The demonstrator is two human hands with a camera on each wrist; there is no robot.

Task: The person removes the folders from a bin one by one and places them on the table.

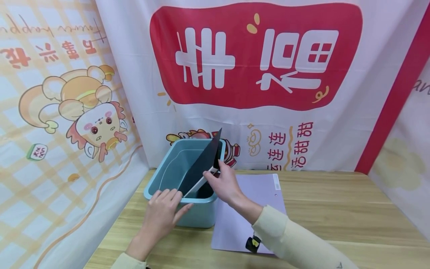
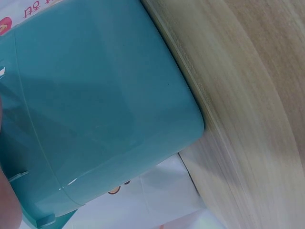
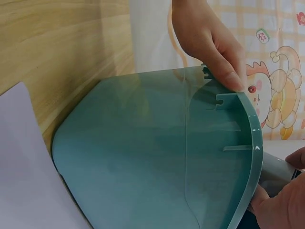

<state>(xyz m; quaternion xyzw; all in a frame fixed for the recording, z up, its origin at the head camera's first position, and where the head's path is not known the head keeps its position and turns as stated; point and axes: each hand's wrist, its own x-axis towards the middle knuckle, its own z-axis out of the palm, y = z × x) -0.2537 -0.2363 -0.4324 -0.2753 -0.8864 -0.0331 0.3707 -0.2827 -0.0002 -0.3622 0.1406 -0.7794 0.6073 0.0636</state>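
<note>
A teal plastic bin (image 1: 156, 178) stands on the wooden table near the back left. A black sheet with a white underside (image 1: 201, 164) leans tilted inside it, its top corner sticking up above the rim. My right hand (image 1: 220, 179) pinches the sheet's right edge over the bin's opening. In the right wrist view the pale edge of the sheet (image 3: 276, 169) shows just above that hand (image 3: 286, 205). My left hand (image 1: 164, 209) grips the bin's near rim, fingers over the top, thumb on the outer wall. The right wrist view shows this hand (image 3: 209, 43) on the rim of the bin (image 3: 143, 143).
A lilac sheet (image 1: 258, 194) lies flat on the table (image 1: 336, 209) right of the bin, under my right forearm. A small black and yellow object (image 1: 252, 243) sits at its near edge. Printed cloth banners close in the back and both sides.
</note>
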